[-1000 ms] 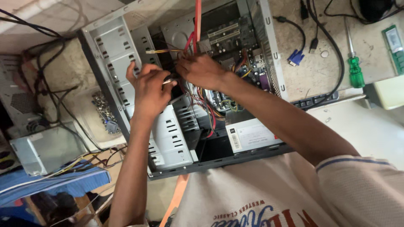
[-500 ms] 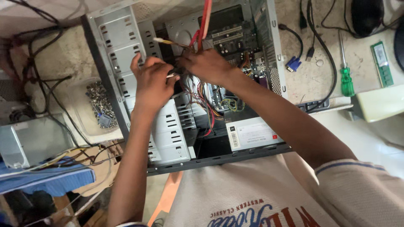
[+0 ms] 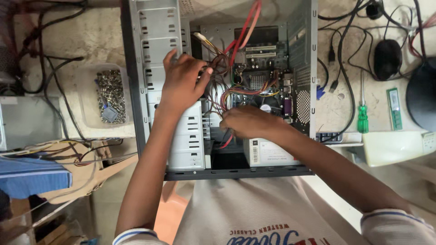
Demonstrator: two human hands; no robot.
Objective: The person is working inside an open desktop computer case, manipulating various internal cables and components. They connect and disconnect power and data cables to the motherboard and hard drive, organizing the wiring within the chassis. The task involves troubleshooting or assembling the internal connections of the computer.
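Observation:
An open desktop computer case [image 3: 154, 27] lies on its side in front of me, its motherboard [image 3: 259, 81] and bundles of coloured wires [image 3: 227, 97] exposed. My left hand [image 3: 181, 84] rests on the metal drive bay [image 3: 186, 136] with fingers curled around a bunch of wires near the top. My right hand [image 3: 247, 122] reaches lower into the case, fingers closed on wires beside the power supply [image 3: 268, 152]. A red flat cable [image 3: 245, 27] runs up out of the case.
A green-handled screwdriver [image 3: 362, 111] and a green memory stick [image 3: 394, 109] lie on the bench to the right, near a black mouse [image 3: 387, 59] and cables. A tray of screws [image 3: 109, 95] sits left of the case, beside a grey metal box [image 3: 27, 122].
My right hand has moved down from the upper wires to the lower middle of the case. My left hand stays on the drive bay. The view has shifted so the case appears upright.

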